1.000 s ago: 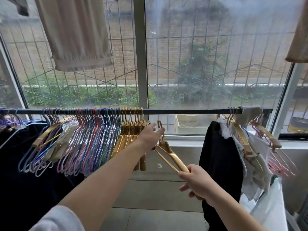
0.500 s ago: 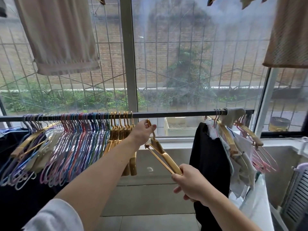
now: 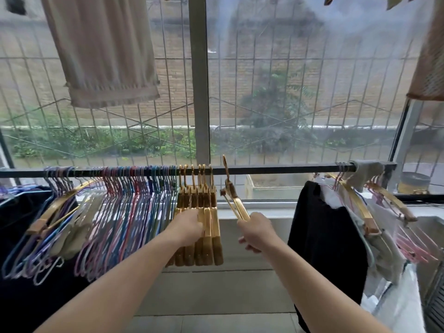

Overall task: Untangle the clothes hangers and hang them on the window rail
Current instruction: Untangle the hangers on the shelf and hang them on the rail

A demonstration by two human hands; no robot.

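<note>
Right hand (image 3: 255, 230) grips a gold hanger (image 3: 234, 199) at the rail (image 3: 276, 169); left hand (image 3: 189, 227) clasps hung gold hangers (image 3: 204, 227).

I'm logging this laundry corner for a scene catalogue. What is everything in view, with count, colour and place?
window rail: one, dark, across the window.
gold hangers: about six, hung mid-rail.
loose gold hanger: one, hook above the rail, right of the gold group.
wire hangers: many, pink, blue and purple, left on the rail.
black garment: one, hanging right.
beige cloth: one, hanging upper left.
right-end hangers: several, gold and pink, with pale clothes.
left hand: grips the hung gold hangers.
right hand: holds the loose gold hanger.
</note>
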